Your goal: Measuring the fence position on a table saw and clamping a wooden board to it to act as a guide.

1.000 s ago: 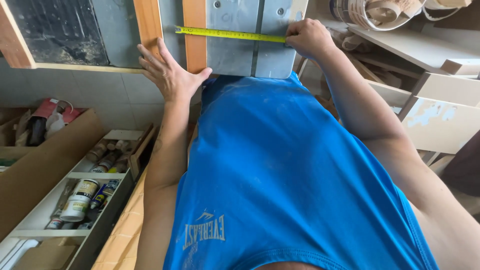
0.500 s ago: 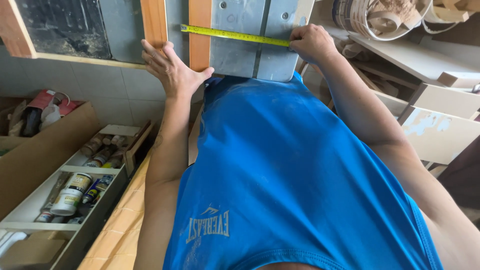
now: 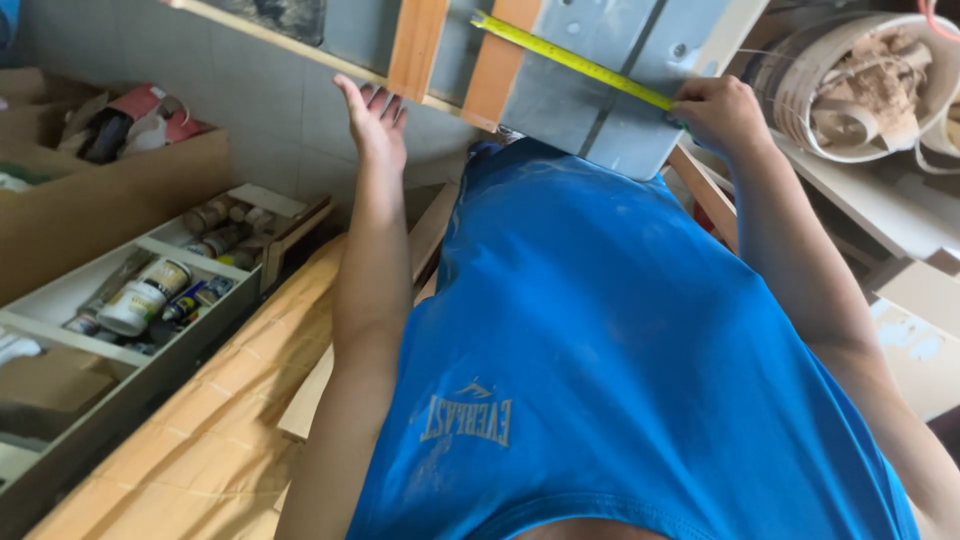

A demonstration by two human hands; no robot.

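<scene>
While tins fill the tray, the right hand holds yellow tape.

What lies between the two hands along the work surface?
Head view: between left hand and right hand lie two orange wood strips and a grey panel, crossed by yellow tape measure.

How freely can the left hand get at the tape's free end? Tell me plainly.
Probably yes. The left hand is open, holding nothing, beside the wooden strips. The yellow tape measure ends just past them, with nothing visible between. The right hand pins the other end.
</scene>
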